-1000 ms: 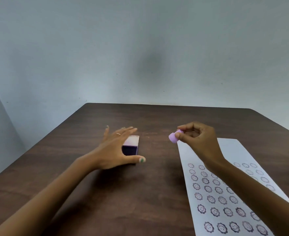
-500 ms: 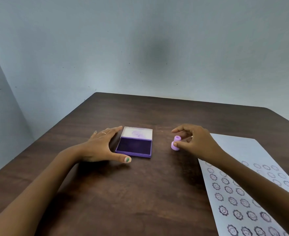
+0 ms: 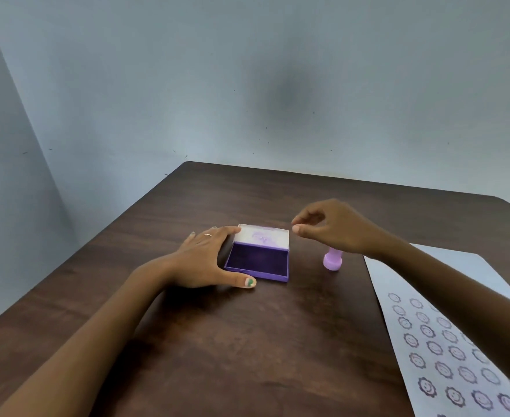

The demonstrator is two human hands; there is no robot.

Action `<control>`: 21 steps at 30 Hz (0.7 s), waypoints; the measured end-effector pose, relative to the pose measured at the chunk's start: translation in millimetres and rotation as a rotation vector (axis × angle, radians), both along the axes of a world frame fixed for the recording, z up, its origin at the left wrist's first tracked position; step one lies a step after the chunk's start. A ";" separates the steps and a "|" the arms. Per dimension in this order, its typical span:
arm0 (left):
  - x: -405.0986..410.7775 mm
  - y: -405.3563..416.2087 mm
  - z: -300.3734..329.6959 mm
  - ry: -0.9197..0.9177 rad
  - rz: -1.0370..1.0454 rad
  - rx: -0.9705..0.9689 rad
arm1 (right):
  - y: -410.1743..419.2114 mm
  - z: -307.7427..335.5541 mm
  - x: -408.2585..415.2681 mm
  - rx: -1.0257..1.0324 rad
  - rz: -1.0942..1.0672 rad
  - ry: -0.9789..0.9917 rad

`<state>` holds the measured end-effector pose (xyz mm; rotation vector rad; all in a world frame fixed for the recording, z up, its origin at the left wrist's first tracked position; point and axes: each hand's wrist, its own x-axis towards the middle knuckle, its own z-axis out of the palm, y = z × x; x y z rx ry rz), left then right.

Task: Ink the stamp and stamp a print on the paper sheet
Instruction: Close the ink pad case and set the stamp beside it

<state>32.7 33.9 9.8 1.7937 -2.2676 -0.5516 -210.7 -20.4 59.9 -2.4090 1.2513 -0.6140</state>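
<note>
A purple ink pad (image 3: 258, 259) lies open on the dark wooden table (image 3: 247, 341), its white lid folded back. My left hand (image 3: 208, 258) rests flat against the pad's left side, thumb along the front edge and fingers at the lid's corner. A small lilac stamp (image 3: 332, 260) stands upright on the table to the right of the pad. My right hand (image 3: 329, 227) hovers just above and behind the stamp, fingers loosely curled and holding nothing. The white paper sheet (image 3: 458, 341) with several rows of round purple prints lies at the right.
The table's far edge meets a pale blue wall (image 3: 247, 85). My right forearm crosses over the upper part of the paper sheet.
My right hand set the stamp down on the table beside the pad, let go of it and lifted away. My left hand stayed at the pad's left side.
</note>
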 end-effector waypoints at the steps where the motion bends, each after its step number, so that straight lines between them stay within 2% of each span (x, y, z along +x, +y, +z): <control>1: -0.1 0.6 1.1 0.009 0.004 -0.004 | -5.6 -1.1 8.2 0.014 0.025 0.058; 7: 4.0 0.8 4.6 0.109 0.028 -0.002 | -34.5 -13.2 43.3 -0.012 0.047 0.287; 21: 8.8 -3.6 4.0 0.150 0.015 -0.015 | -44.8 -13.3 58.0 0.059 0.009 0.246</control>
